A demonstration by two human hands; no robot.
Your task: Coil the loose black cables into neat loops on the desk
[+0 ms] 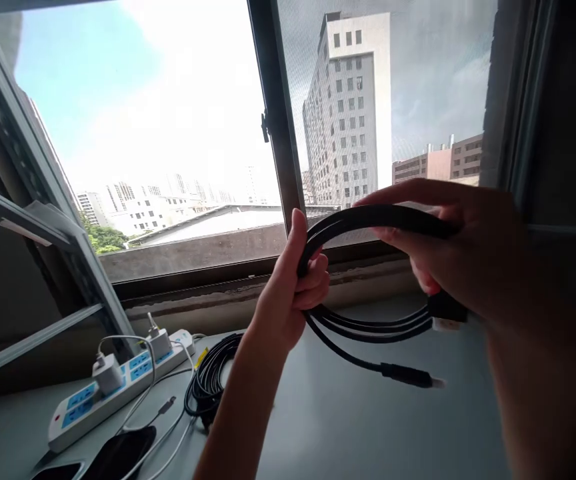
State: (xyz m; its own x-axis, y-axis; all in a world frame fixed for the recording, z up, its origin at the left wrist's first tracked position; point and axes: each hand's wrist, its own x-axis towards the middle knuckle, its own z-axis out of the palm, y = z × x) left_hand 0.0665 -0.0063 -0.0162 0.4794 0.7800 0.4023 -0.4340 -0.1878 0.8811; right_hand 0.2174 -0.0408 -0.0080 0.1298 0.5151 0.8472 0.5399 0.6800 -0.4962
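A thick black cable is wound into a loop and held up in the air above the table. My left hand wraps its fingers round the left side of the coil, thumb pointing up. At the upper right, my right hand grips the top of the loop between thumb and fingers. One slim connector with a light tip hangs free below the coil, pointing right. Under my right hand shows a wider black plug with a pale end; how it is held is partly hidden.
A white power strip with blue sockets and two chargers lies at the left. Beside it are another black cable coil, white charging cables and a dark phone. A metal rack stands left, and a window spans the back.
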